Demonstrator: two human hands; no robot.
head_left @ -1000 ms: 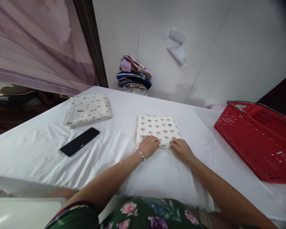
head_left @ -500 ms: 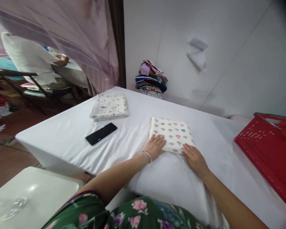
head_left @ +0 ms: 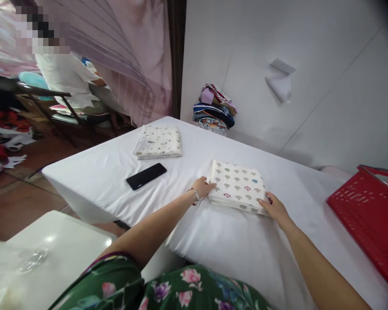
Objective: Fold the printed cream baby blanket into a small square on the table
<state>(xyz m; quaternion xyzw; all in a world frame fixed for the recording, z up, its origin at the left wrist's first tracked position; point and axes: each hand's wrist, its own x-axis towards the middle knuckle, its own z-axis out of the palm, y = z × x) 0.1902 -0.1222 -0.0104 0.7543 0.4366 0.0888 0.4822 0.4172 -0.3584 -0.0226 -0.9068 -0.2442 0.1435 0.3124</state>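
A folded white cloth (head_left: 237,183) with a print of grey mushrooms and a few coloured ones lies flat on the white-covered table. My left hand (head_left: 203,187), with a bracelet at its wrist, grips the cloth's left edge, thumb on top. At the right front corner my right hand (head_left: 274,207) holds it the same way, and its fingertips are partly hidden by the edge. A second folded cloth (head_left: 159,141), white with small dark prints, rests farther back to the left. Between that cloth and the table's front edge lies a black phone (head_left: 146,176).
A red plastic basket (head_left: 365,215) stands on the table at the right. Against the wall rises a stack of folded clothes (head_left: 214,107). A white stool (head_left: 61,245) is at the lower left. Beyond the pink curtain (head_left: 139,56) sits a person in white (head_left: 66,77).
My hands have moved from lying on the cloth's front part to gripping its left and right sides. The view has shifted slightly to the left.
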